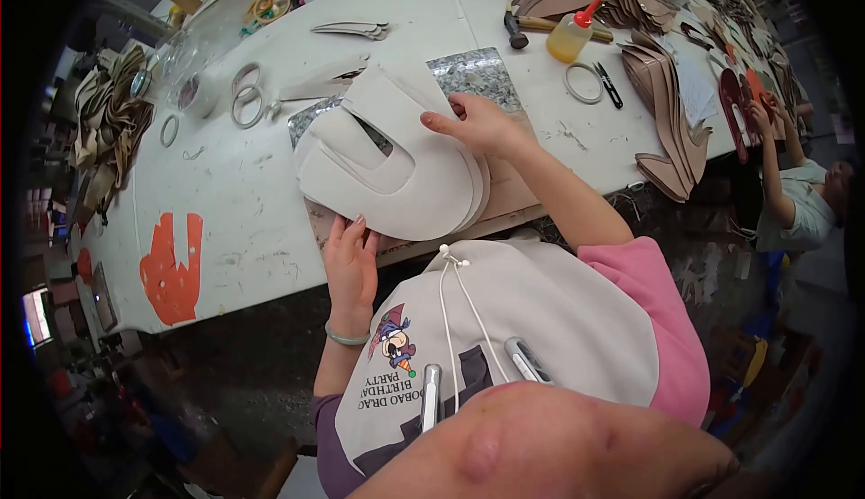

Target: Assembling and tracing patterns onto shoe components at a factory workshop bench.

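Note:
In front of me is a loose stack of off-white, U-shaped flat pieces [423, 206], fanned a little at the right side. My right hand [482, 128] grips its upper right edge, the thumb lying toward me over the pieces. At the near left edge, my left hand [350, 260] has its fingertips on the stack, palm partly showing. The stack rests over a speckled stone slab [478, 76] and a brown board [505, 195] at the table's near edge. Some fingertips of both hands are hidden by the pieces.
An orange cutout [171, 269] lies at left, with tape rings [248, 107] behind. Far right are a hammer [515, 31], a red-tipped glue bottle [569, 38], black snips [609, 86] and brown stacked pieces [662, 112]. Another person [797, 197] works at the right.

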